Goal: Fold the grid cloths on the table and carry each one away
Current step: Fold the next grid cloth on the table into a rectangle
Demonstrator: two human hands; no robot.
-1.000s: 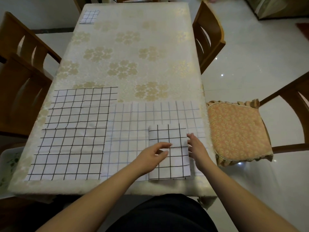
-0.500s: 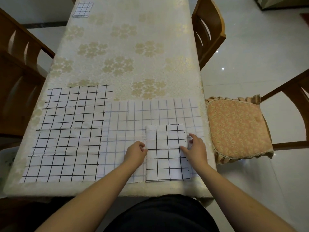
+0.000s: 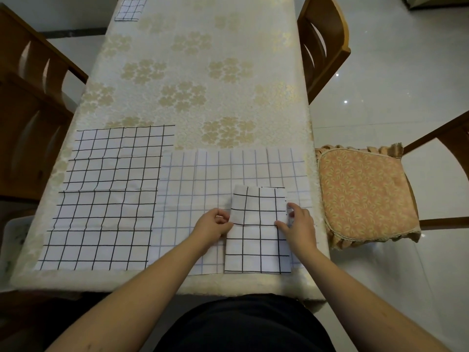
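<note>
Both hands pinch the folded black-grid white cloth (image 3: pixel 257 240) at mid-length, left hand (image 3: pixel 214 224) and right hand (image 3: pixel 297 224) flanking it, long axis running away from the body.

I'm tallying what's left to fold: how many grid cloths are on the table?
4: small folded cloth at the far-left corner, black-grid cloth near left, pale-grid cloth near right, and half-folded cloth on it.

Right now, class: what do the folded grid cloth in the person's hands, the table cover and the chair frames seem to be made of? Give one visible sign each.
Folded grid cloth: thin matte woven fabric, probably cotton; it creases sharply and bends under the fingers.
Table cover: textured cloth with a faintly shiny gold flower pattern, perhaps brocade or embossed vinyl.
Chair frames: varnished brown wood, smooth and slightly glossy.
</note>
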